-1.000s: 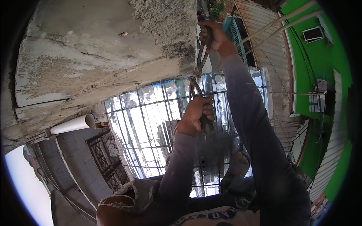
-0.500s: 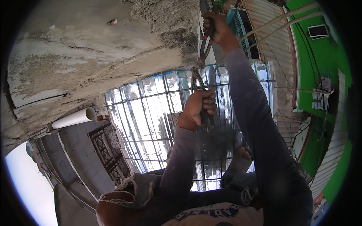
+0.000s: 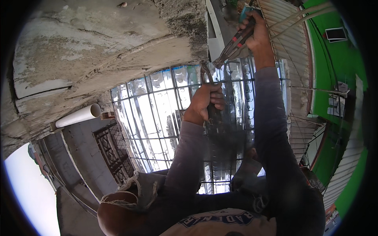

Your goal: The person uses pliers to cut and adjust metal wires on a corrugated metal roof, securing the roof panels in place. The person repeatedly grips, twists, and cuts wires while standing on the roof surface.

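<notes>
My right hand [image 3: 258, 35] is closed round the upper part of a long dark tool with red bands [image 3: 236, 43], angled down-left to the grid of metal bars [image 3: 165, 89] by the concrete corner. My left hand [image 3: 204, 100] grips a dark curved metal tool [image 3: 205, 72] below that corner. The two tools' upper and lower ends nearly meet over the bars; I cannot tell whether they are joined. Shiny translucent ridged sheeting [image 3: 155, 118] lies under the grid. The lower part of the left-hand tool is partly hidden.
A concrete ledge [image 3: 90, 47] fills the upper left, with a white pipe [image 3: 75, 118] beneath it. A rusty grille [image 3: 110, 145] lies lower left. Corrugated metal [image 3: 287, 47], pale bars [image 3: 299, 19] and a green wall [image 3: 334, 55] are on the right. My legs and foot show below.
My right hand has swung right with its tool, which now slants instead of standing nearly upright. My left hand and its tool have moved up in the picture, along with the grid.
</notes>
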The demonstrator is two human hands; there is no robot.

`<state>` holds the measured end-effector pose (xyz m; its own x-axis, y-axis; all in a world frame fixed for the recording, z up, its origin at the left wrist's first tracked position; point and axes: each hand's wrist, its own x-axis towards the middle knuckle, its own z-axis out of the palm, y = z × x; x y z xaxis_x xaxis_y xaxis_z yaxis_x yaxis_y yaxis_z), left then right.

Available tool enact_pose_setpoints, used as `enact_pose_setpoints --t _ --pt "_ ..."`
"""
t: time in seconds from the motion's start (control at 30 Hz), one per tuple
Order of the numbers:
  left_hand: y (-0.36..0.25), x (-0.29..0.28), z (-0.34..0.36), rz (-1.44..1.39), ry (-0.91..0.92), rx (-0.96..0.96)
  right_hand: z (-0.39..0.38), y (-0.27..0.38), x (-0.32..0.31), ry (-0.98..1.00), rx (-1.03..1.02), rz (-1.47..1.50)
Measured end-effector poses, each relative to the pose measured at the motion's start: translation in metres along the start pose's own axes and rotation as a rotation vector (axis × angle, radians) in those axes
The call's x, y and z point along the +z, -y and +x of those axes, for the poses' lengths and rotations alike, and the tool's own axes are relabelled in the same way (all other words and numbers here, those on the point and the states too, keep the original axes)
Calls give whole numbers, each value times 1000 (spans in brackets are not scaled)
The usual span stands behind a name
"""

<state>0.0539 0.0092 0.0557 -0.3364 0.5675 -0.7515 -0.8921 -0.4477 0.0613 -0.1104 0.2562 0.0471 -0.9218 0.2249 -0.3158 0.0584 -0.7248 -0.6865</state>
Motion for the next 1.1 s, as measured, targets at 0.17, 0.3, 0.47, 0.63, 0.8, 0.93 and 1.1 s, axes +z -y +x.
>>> enact_pose_setpoints --t 0.17,0.3,0.47,0.63,0.8,0.93,1.1 --pt "-2 2 -2 110 43 12 28 -13 3 35 76 51" --pt "0 1 -2 97 22 39 36 -29 12 -29 103 80" --pt "-2 0 -2 52 38 -17 54 -40 11 -20 61 113" --pt "0 -16 0 -22 145 4 18 -26 46 18 19 141" --pt "-9 -37 -1 -76 404 -38 -57 26 53 526 72 118" --pt "-6 -1 -16 420 -50 155 -75 38 27 573 293 -42" --pt "10 -7 -6 95 389 290 -144 11 19 286 354 -232"
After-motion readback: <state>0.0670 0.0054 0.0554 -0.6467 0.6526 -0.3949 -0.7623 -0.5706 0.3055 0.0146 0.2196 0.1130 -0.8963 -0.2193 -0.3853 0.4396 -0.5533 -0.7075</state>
